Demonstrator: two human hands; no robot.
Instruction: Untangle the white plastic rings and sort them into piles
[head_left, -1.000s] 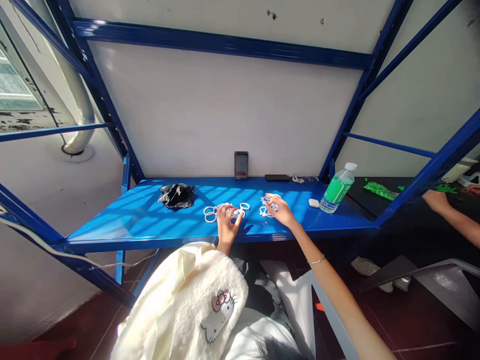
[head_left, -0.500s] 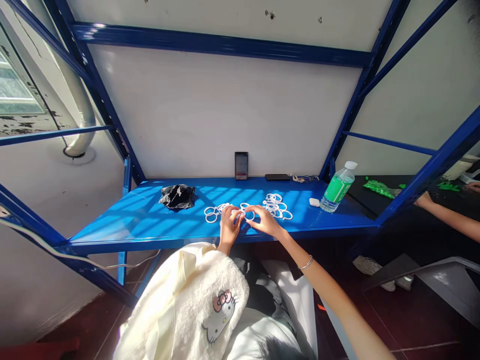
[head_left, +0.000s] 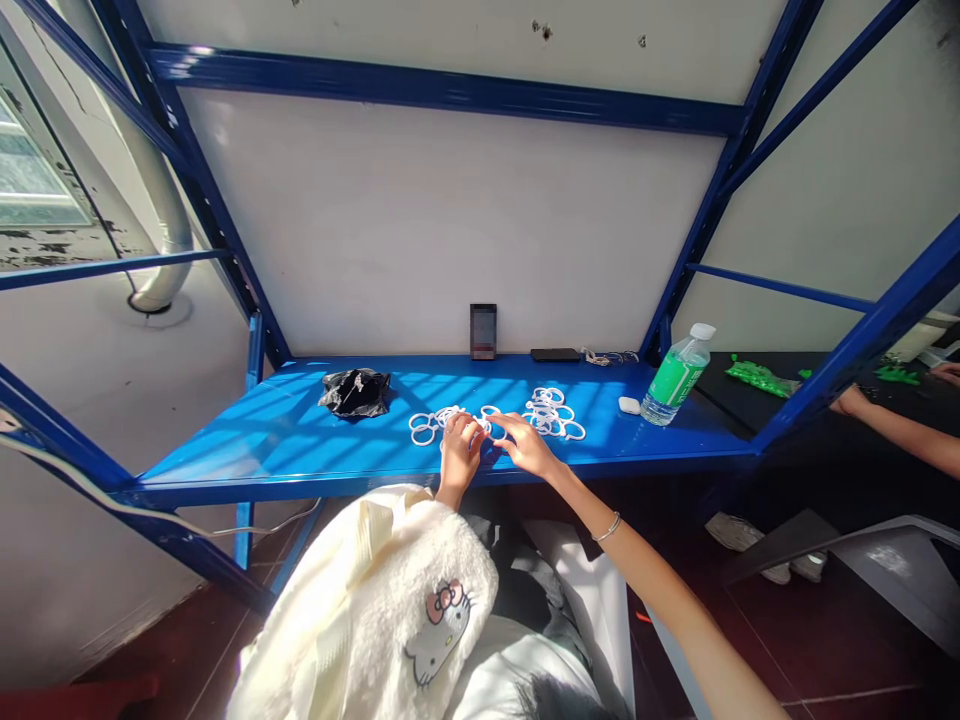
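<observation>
While left hand (head_left: 460,452) and right hand (head_left: 529,447) meet well left of the bottle (head_left: 674,378), each grip looks closed on white rings (head_left: 489,410) between them, contact part-hidden. Right hand nearer the bottle; held rings off its bottle-away side. Ring pile (head_left: 550,412) left of bottle too.

I sit at a blue steel-framed desk (head_left: 240,445) in an apparent shared workroom, a co-worker's arm (head_left: 911,438) reaching over the black desk (head_left: 739,412) alongside.

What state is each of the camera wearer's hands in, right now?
Left hand: closed on white rings.
Right hand: at the white rings too; grip cannot be told.
</observation>
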